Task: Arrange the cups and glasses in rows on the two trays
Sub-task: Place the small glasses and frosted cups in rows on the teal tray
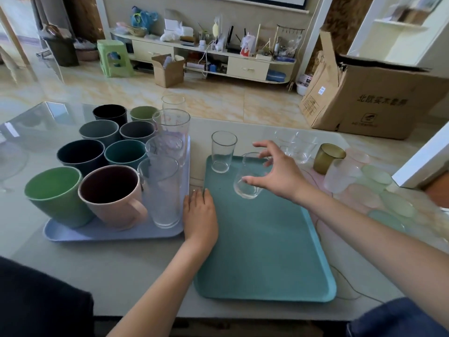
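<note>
A lavender tray point(73, 233) on the left holds several coloured cups, such as a green cup point(54, 193) and a pink mug point(114, 195), plus a row of tall clear glasses point(165, 190) along its right side. The teal tray point(262, 251) carries one clear tumbler point(222, 152) at its far left corner. My right hand point(279, 173) arches over a small round clear glass point(246, 188) standing on the teal tray, thumb and a curled finger on its sides. My left hand point(200, 215) lies flat, palm down, between the trays, touching the teal tray's left edge.
To the right of the teal tray on the table stand clear glasses point(301, 147), an amber glass point(326, 158), a frosted pink glass point(340, 176) and pale green and pink coasters point(393, 203). A large cardboard box point(379, 100) sits on the floor beyond the table.
</note>
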### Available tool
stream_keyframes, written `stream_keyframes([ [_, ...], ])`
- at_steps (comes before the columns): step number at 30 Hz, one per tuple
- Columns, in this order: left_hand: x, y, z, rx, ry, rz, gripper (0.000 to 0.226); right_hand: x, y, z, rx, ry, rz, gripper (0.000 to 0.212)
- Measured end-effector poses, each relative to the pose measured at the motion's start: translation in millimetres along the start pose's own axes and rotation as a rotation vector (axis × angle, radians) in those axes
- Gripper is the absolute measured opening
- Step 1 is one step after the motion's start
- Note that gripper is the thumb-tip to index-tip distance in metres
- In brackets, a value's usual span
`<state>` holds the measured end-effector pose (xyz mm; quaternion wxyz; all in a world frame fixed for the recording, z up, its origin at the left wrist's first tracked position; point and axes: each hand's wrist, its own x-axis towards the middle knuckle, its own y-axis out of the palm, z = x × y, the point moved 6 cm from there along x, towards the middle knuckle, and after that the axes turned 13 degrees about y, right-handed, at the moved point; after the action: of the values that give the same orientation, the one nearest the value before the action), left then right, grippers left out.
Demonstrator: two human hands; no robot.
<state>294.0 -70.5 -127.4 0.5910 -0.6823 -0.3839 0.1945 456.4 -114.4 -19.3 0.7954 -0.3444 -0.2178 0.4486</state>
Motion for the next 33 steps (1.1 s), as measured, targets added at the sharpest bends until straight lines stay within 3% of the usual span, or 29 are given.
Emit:
stream_keyframes([
  [12, -2, 0, 5, -0.069, -0.031, -0.064, 0.070, 4, 64, 26, -0.002, -0.126, 0.105, 0.077],
  [22, -1, 4, 5, 0.042, -0.021, -0.085, 0.068, 19, 79, 17, 0.072, -0.129, 0.050, 0.077],
  [28, 0, 2, 4, -0.016, -0.030, 0.042, 0.066, 21, 71, 13, 0.072, -0.091, 0.146, 0.080],
  [31, 8, -2, 5, 0.053, -0.029, 0.061, 0.065, 42, 42, 8, 0.102, -0.106, 0.016, 0.096],
  [33, 15, -2, 7, 0.098, -0.036, 0.082, 0.065, 65, 15, -5, 0.087, -0.070, -0.135, 0.084],
])
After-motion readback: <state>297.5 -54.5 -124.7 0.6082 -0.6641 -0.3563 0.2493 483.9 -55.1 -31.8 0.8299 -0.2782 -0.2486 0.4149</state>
